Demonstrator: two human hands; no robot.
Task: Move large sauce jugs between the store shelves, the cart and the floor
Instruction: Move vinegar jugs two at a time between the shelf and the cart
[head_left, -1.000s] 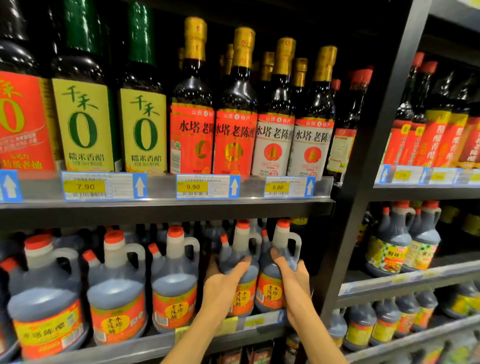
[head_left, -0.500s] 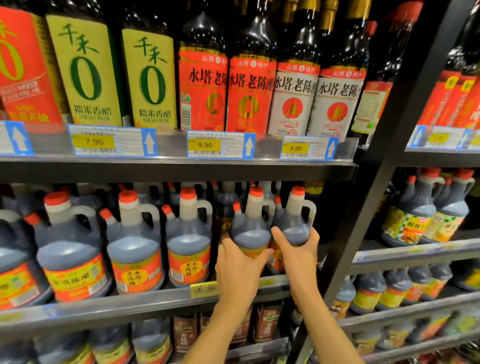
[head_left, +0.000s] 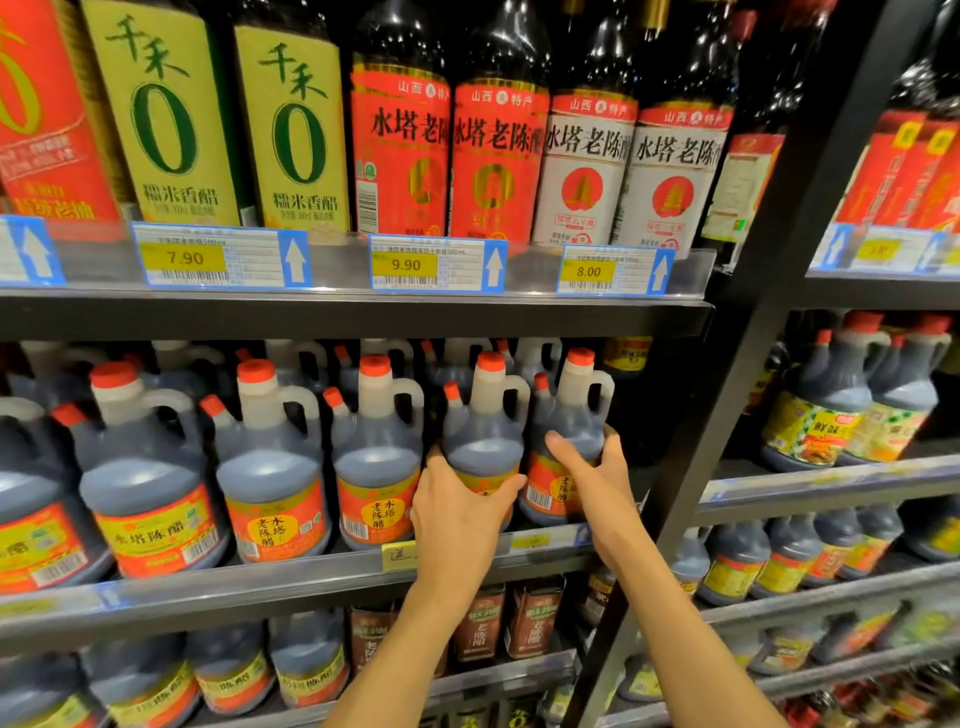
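Dark sauce jugs with red caps, side handles and orange labels stand in a row on the middle shelf (head_left: 322, 579). My left hand (head_left: 460, 512) is wrapped around the lower body of one jug (head_left: 483, 441), covering its label. My right hand (head_left: 597, 475) grips the jug (head_left: 569, 415) beside it, at the right end of the row, with the thumb across its front. Both jugs stand upright at the shelf's front edge. Whether either is lifted off the shelf I cannot tell.
More identical jugs (head_left: 275, 467) fill the shelf to the left. Tall vinegar bottles (head_left: 498, 135) stand on the shelf above, close over the jug caps. A black upright post (head_left: 727, 426) is just right of my right hand. Smaller jugs (head_left: 826, 410) fill the neighbouring bay.
The view has moved closer and tilted down. Both hands have closed more firmly around the two rightmost jugs; the right thumb now lies across its jug's front.
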